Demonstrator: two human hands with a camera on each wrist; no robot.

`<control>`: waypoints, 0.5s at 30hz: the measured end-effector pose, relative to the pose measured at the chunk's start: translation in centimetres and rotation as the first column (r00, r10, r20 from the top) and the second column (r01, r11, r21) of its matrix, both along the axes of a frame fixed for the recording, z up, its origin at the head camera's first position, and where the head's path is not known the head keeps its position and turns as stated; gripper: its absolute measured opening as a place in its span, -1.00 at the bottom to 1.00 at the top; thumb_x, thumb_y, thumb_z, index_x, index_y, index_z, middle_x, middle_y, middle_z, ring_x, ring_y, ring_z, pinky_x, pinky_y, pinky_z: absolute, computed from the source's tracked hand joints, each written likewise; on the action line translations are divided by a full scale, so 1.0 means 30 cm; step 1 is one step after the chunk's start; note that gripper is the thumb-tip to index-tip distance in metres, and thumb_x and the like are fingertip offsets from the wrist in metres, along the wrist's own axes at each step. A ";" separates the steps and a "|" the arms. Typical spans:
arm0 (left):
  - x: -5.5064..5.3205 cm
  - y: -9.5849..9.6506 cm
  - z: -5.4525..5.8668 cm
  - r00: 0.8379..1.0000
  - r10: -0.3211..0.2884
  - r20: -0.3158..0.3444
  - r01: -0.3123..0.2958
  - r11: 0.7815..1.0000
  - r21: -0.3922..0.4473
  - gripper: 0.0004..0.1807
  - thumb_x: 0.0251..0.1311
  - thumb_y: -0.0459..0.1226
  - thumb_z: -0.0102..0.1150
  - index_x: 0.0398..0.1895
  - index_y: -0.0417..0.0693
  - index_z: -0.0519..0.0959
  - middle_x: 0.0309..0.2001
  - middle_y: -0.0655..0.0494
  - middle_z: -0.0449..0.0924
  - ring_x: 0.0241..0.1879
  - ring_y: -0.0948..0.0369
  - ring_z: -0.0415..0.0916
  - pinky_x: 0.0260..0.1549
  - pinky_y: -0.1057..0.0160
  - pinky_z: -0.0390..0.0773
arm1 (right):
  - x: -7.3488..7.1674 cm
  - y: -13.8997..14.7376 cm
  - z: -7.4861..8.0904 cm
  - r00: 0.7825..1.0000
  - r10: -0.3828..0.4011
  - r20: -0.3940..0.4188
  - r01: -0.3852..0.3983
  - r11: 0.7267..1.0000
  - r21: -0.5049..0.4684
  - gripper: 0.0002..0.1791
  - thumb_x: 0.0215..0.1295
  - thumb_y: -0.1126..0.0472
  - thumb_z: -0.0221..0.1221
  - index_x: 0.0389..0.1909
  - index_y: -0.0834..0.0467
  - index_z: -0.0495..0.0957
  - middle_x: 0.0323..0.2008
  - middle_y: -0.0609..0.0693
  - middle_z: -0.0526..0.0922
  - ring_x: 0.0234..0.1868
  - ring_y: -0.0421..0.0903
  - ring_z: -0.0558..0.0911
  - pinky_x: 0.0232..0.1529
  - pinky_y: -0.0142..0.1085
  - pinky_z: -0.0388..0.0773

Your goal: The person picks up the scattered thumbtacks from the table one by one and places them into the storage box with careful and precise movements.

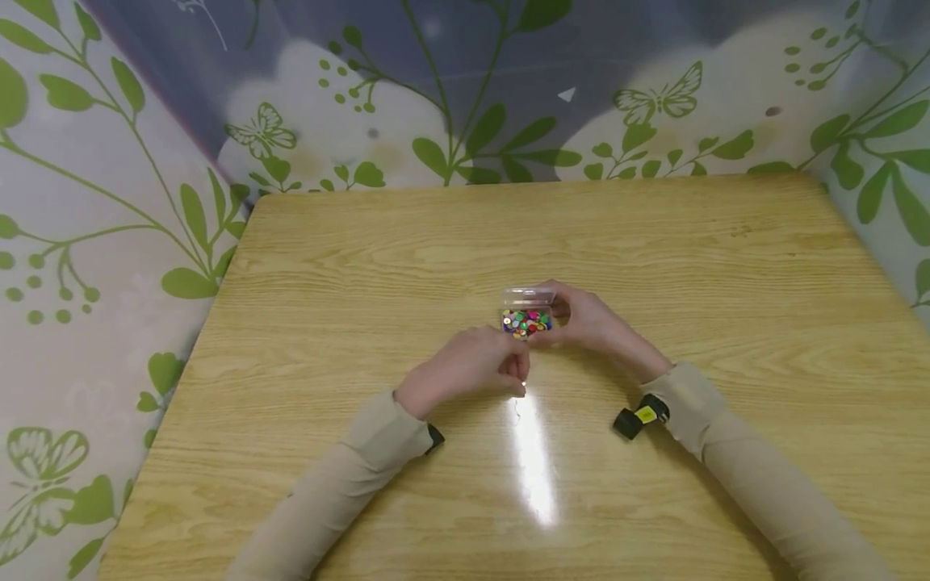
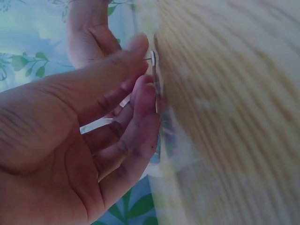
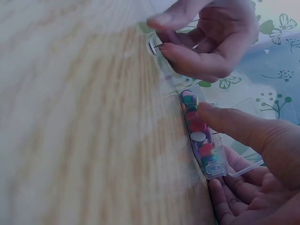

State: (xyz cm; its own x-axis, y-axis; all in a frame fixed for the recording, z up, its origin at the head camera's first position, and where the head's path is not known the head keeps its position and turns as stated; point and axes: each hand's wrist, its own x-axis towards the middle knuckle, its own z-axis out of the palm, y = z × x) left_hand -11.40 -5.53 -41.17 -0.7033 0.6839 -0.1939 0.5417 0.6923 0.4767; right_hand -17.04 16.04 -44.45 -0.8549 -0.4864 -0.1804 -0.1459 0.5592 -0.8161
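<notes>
A small clear plastic box with its lid raised holds several thumbtacks in red, green, white, purple and other colours. My right hand grips the box at its right side, its thumb on the near edge and the other fingers around behind. Just left of and nearer than the box, my left hand pinches a white thumbtack by its pin between thumb and finger. The flat white head faces the table in both wrist views. Only a speck of this tack shows in the head view.
The wooden table meets a wall with a leaf and butterfly pattern along its back edge. A bright light reflection lies on the tabletop in front of the hands. A black strap device sits at the right cuff.
</notes>
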 end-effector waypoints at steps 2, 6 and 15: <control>0.001 0.002 -0.005 1.000 -0.005 -0.009 0.005 1.000 0.001 -0.84 0.17 -0.13 0.45 -0.40 0.13 0.61 -0.44 0.36 0.61 -0.40 0.37 0.52 -0.31 0.32 0.51 | 0.000 0.000 0.000 1.000 -0.001 0.003 0.001 1.000 -0.002 -0.22 0.07 0.12 0.53 0.32 0.10 0.42 0.21 0.18 0.60 0.23 0.17 0.57 0.31 0.13 0.39; 0.000 0.004 -0.011 0.999 -0.018 -0.028 0.018 1.000 0.003 -0.86 0.22 -0.18 0.41 -0.41 0.13 0.61 -0.45 0.35 0.58 -0.42 0.37 0.49 -0.36 0.35 0.48 | 0.001 0.000 0.000 1.000 -0.003 0.007 0.003 1.000 -0.004 -0.23 0.08 0.12 0.53 0.31 0.10 0.42 0.21 0.18 0.60 0.23 0.17 0.58 0.31 0.14 0.39; -0.006 -0.003 -0.008 0.995 0.004 -0.097 -0.002 1.000 0.025 -0.90 0.35 -0.26 0.25 -0.36 0.09 0.60 -0.43 0.28 0.56 -0.42 0.33 0.44 -0.40 0.34 0.46 | 0.001 -0.001 0.003 1.000 -0.008 0.016 0.008 1.000 -0.009 -0.22 0.07 0.16 0.53 0.32 0.07 0.42 0.22 0.15 0.59 0.24 0.15 0.57 0.32 0.12 0.39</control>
State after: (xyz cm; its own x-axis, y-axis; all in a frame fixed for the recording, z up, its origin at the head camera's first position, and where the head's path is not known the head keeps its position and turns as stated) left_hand -11.57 -5.61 -41.42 -0.7201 0.6854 -0.1078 0.5841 0.6827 0.4390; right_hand -17.02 15.99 -44.36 -0.8561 -0.4810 -0.1892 -0.1285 0.5527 -0.8234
